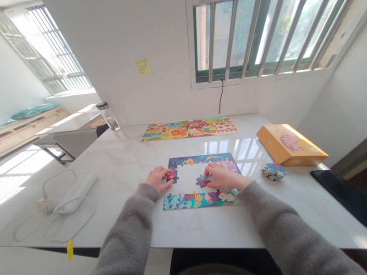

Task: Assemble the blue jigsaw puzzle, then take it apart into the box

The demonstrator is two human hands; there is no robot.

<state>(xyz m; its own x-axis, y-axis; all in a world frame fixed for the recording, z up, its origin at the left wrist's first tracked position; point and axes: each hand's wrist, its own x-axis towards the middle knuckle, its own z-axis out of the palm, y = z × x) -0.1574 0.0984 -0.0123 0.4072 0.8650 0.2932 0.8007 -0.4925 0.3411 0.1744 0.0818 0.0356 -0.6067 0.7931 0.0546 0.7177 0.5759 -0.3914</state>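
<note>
1. Clearly, a jigsaw is partly laid out on the table (202, 232); the step in hand looks like handling individual pieces around and inside its border.
2. The left hand (155, 179) is at the left border (173, 166), thumb and fingers parted around a red patch (171, 174). Whether this grip pinches or merely presses, I cannot tell.
3. The right hand (224, 177) has its fingertips drawn together on a blue-and-red piece (203, 181), apparently pinching it. That piece lies in the bare middle, apart from the left border and above the bottom strip (195, 200).
4. Judging from this, moving the right hand's piece calls for a light, low grip, its tabs turned to suit a matching edge; the left hand could steady the border against a nudge.
5. Loose pieces (273, 171) sit heaped to the right, near the orange box (288, 141) and a black flat device (354, 198). Beyond the jigsaw lies a long farm picture (187, 129).
</note>
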